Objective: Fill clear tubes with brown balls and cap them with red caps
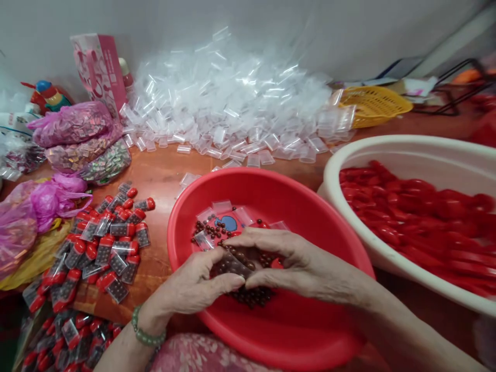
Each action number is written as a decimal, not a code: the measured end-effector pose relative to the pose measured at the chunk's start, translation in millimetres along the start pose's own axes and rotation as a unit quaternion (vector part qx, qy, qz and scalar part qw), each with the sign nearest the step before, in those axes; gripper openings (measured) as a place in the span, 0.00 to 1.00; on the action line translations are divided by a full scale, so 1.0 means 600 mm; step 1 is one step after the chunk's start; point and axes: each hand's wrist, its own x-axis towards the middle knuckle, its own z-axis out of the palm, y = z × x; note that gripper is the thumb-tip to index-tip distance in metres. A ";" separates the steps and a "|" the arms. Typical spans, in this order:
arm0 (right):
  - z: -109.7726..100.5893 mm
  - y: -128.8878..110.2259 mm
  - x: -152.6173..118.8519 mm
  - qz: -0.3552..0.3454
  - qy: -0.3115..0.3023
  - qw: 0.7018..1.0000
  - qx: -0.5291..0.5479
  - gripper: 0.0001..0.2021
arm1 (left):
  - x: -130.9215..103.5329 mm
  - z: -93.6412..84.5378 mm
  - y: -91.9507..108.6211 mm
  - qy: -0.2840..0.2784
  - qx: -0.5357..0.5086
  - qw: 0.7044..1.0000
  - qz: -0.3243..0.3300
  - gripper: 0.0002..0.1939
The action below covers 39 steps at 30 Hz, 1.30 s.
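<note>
Both hands meet over a red basin (310,320) that holds dark brown beads (253,297) and a few clear plastic sleeves (221,206). Between the fingers is a clear sleeve with dark beads in it (232,266). My left hand (197,279), with a green bead bracelet at the wrist, grips its left side by thumb and fingers. My right hand (290,263) curves around the other side, its thumb tip close to the left thumb. The right fingertips are partly blurred and overlap the beads behind.
Filled red-capped sleeves (104,250) lie piled at left. Clear empty sleeves (232,98) heap against the wall. A white tub (387,140) of red parts (418,217) stands right, a yellow basket (372,103) behind it. Pink bags (73,124) sit far left.
</note>
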 end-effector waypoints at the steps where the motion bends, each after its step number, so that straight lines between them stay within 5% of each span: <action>1: 0.003 -0.001 -0.001 -0.007 0.007 1.000 0.001 0.17 | -0.001 0.000 -0.002 0.004 -0.009 1.000 -0.001 0.14; 7: 0.017 -0.001 0.001 -0.063 0.056 0.996 0.014 0.07 | -0.002 -0.005 -0.016 -0.008 -0.116 0.993 -0.037 0.15; 15: 0.034 -0.007 0.000 0.048 0.063 0.987 0.141 0.10 | 0.000 -0.006 -0.019 0.002 -0.187 0.982 -0.042 0.14; 21: 0.037 -0.008 -0.009 0.057 0.083 0.984 0.144 0.07 | 0.003 -0.010 -0.013 0.053 -0.177 0.982 -0.031 0.11; 25: 0.005 0.002 -0.028 0.087 0.045 0.992 0.074 0.14 | -0.009 -0.019 -0.004 0.082 -0.185 0.979 0.004 0.09; 31: -0.049 0.055 -0.042 0.187 0.070 0.979 -0.052 0.17 | -0.040 -0.027 0.001 0.013 -0.206 0.974 0.095 0.07; 39: -0.037 0.114 0.022 0.237 -0.080 0.916 -0.313 0.10 | -0.038 -0.031 -0.004 0.059 -0.109 0.982 0.143 0.07</action>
